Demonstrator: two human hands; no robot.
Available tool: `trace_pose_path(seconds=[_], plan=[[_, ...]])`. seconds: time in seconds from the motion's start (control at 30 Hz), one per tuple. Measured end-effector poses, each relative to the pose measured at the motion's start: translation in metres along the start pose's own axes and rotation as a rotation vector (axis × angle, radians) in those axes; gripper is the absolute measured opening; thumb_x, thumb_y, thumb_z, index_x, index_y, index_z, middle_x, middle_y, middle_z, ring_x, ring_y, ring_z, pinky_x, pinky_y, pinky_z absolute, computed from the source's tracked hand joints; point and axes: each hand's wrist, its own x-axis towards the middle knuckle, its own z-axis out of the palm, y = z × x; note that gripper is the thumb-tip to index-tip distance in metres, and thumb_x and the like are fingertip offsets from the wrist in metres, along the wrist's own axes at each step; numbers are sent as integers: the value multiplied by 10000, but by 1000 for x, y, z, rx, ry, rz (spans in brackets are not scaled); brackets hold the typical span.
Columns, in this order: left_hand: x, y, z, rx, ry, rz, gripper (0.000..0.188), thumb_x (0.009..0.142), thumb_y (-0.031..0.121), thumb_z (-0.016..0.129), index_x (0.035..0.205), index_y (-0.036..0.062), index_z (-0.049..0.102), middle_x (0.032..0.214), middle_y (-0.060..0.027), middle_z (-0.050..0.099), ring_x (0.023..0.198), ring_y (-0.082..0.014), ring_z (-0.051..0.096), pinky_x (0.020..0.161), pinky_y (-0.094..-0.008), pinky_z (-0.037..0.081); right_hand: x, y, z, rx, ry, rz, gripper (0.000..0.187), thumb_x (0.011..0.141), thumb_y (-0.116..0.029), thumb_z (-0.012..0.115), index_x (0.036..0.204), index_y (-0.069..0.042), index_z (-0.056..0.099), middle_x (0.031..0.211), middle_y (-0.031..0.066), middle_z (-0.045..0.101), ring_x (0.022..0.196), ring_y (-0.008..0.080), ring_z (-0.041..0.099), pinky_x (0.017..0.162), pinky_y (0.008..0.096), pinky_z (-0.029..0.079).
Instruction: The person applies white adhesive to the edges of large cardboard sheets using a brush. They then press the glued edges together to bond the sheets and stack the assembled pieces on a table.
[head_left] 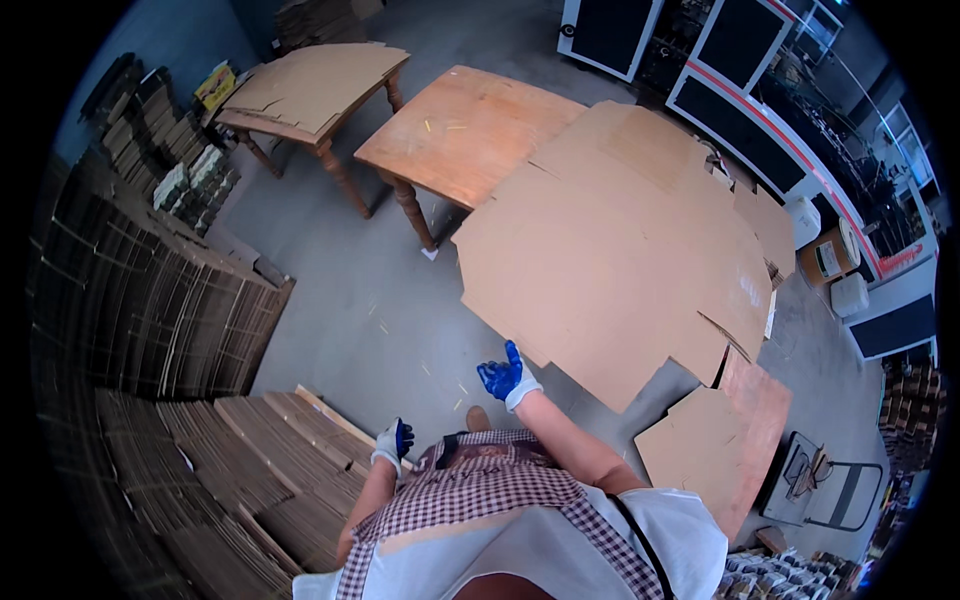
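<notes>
My right hand (505,378), in a white glove with a blue coating, is held out in front of me over the floor. Its thumb sticks up, its fingers are apart and it holds nothing. Just beyond it is the near edge of a large brown cardboard sheet (610,260), which lies on a table and hangs past its sides. Low at my left side, my left hand (393,445) wears the same kind of glove. Its fingers are loosely bent and partly apart, with nothing seen in them. Nearest to it are stacked flat cardboard sheets (290,440).
Beyond the sheet stands a bare part of a wooden table (460,120); another table carries cardboard (320,80). Tall cardboard stacks (150,300) line the left. At right are a hand cart (815,485), a brown drum (832,255) and a large machine (745,95).
</notes>
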Motion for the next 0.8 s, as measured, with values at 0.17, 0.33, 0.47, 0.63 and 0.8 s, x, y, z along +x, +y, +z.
trace_pose_path(seconds=[0.17, 0.33, 0.47, 0.63, 0.8], plan=[[9, 65, -24, 16, 32, 38, 479, 913, 528, 458, 916, 86, 643, 773, -88, 664, 598, -188, 588, 541, -304, 436, 31, 11, 18, 201, 73, -425, 512, 938, -402, 415, 1361, -115, 405, 1428, 47, 397, 1330, 235, 360, 1082, 457, 295], [70, 144, -11, 191, -161, 47, 474, 920, 540, 421, 982, 122, 635, 866, -47, 674, 695, -167, 602, 633, -326, 451, 31, 21, -28, 69, 70, -561, 416, 887, -398, 614, 1104, -46, 579, 1144, 93, 615, 1099, 287, 560, 951, 368, 471], [100, 221, 13, 366, -315, 129, 489, 934, 525, 416, 1058, 107, 639, 936, -63, 671, 797, -195, 616, 715, -312, 468, 24, 41, -12, 236, 164, -531, 459, 878, -395, 616, 1220, -117, 487, 1273, 80, 506, 1136, 294, 502, 977, 443, 424], [127, 301, -8, 469, -426, 111, 438, 929, 469, 500, 1031, 73, 657, 885, -48, 666, 743, -149, 598, 691, -292, 465, 35, 46, 35, 369, 136, -609, 585, 889, -408, 607, 1351, -114, 400, 1368, 117, 454, 1296, 320, 390, 1072, 415, 330], [209, 344, -106, 495, -343, 147, 509, 942, 495, 428, 1096, 47, 614, 969, -99, 661, 806, -222, 617, 707, -352, 482, 66, 57, 43, 319, 282, -962, 490, 859, -398, 651, 1228, -104, 516, 1313, 90, 535, 1237, 266, 472, 1042, 412, 369]])
